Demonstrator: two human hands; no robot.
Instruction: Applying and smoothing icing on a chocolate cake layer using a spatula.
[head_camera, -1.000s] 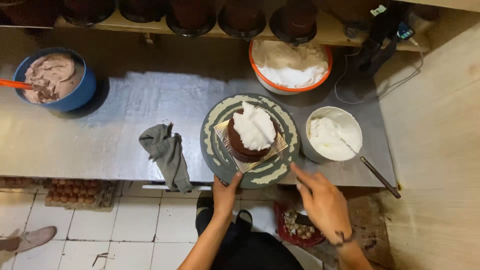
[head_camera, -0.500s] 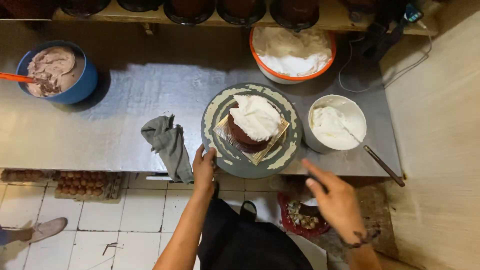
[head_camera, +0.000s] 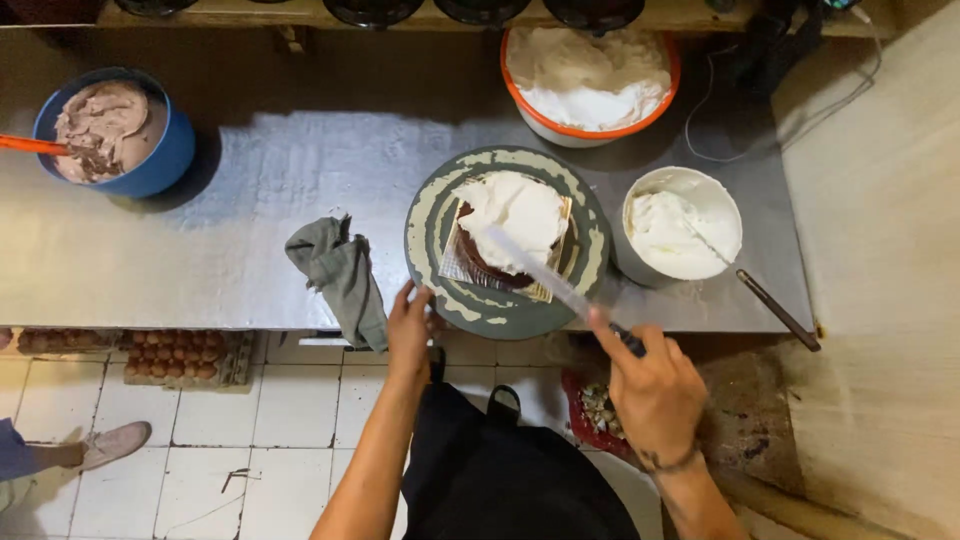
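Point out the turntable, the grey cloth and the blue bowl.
turntable (head_camera: 436, 210): head view, bare left rim.
grey cloth (head_camera: 340, 270): head view, middle of the crumpled fabric.
blue bowl (head_camera: 172, 160): head view, outer right wall.
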